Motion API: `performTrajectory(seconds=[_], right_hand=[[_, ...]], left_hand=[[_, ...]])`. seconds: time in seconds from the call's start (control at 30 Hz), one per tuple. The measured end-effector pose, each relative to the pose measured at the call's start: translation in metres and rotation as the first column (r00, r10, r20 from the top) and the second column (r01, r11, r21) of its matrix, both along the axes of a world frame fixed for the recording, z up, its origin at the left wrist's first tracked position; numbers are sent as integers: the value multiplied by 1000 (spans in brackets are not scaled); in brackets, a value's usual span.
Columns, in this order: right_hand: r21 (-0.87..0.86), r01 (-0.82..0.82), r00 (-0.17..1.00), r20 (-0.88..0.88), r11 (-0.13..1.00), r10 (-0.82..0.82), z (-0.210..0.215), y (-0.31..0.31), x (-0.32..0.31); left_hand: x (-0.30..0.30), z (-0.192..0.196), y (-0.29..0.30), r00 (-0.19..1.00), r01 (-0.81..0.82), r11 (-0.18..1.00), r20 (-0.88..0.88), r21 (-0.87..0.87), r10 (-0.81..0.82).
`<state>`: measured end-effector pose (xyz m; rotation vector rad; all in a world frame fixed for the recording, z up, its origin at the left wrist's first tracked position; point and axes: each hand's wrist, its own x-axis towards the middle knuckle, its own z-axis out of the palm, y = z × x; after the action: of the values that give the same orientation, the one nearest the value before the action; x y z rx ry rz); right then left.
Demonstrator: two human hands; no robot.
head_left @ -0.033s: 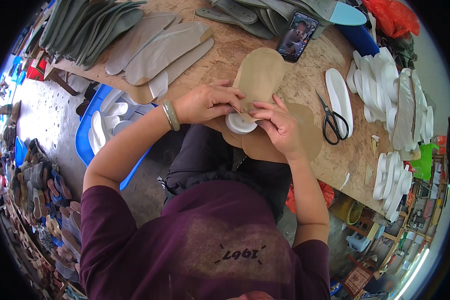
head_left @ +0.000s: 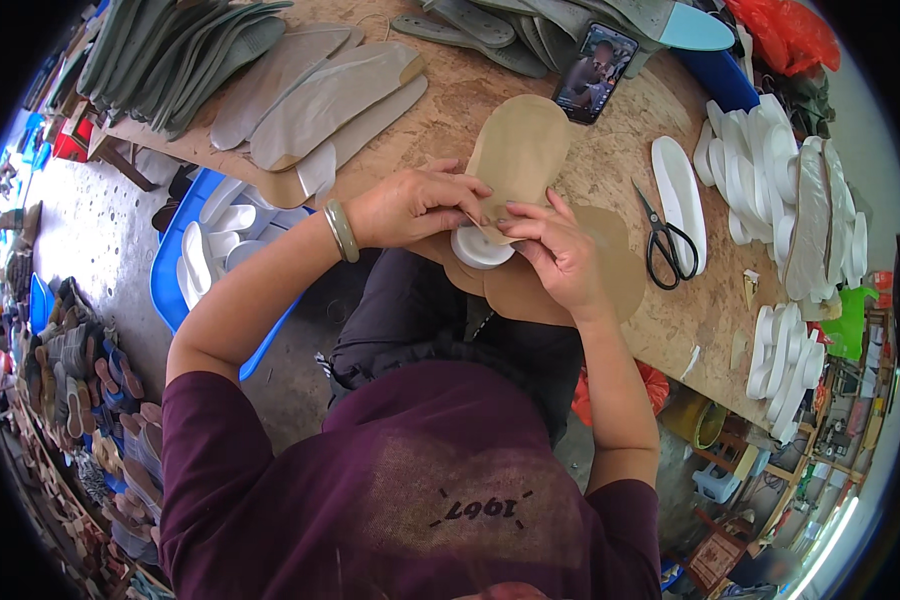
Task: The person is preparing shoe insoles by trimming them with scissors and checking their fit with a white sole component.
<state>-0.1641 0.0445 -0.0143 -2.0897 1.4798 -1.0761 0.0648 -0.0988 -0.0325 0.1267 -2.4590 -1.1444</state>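
A tan insole (head_left: 522, 140) lies lengthwise in front of me over a white shoe sole (head_left: 482, 252), whose rounded near end shows beneath it. The insole's near end is lifted and bent up. My left hand (head_left: 420, 207) pinches its left edge between thumb and fingers. From the other side my right hand (head_left: 562, 255) is closed on the same lifted end, its thumb below and some fingers over the top. My fingers hide part of the bent edge. Under the work, more tan sheet pieces (head_left: 618, 262) lie at the table's near edge.
Black-handled scissors (head_left: 664, 245) and a single white sole (head_left: 678, 190) lie to the right. White soles (head_left: 760, 170) are stacked farther right. A phone (head_left: 597, 72) stands at the back. Grey insoles (head_left: 170, 60) pile up far left; a blue bin (head_left: 170, 300) sits below.
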Motion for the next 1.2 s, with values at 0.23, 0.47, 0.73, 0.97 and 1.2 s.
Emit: performTrajectory(seconds=[0.23, 0.47, 0.73, 0.97, 1.2], right_hand=[[-33, -54, 995, -87, 998, 51, 2, 0, -2], [2, -70, 991, -111, 998, 70, 7, 0, 1], [32, -105, 991, -76, 994, 107, 0, 4, -3], [31, -129, 989, -64, 991, 130, 1, 5, -4], [-44, -65, 985, -163, 997, 57, 7, 14, 14]], left_hand=[[1, 12, -2, 998, 50, 999, 44, -20, -49], [1, 15, -6, 994, 87, 996, 68, -3, -87], [5, 17, -5, 990, 104, 990, 88, 98, -113], [10, 23, -6, 970, 132, 984, 188, 118, -152], [9, 18, 14, 999, 36, 999, 17, 25, -36]])
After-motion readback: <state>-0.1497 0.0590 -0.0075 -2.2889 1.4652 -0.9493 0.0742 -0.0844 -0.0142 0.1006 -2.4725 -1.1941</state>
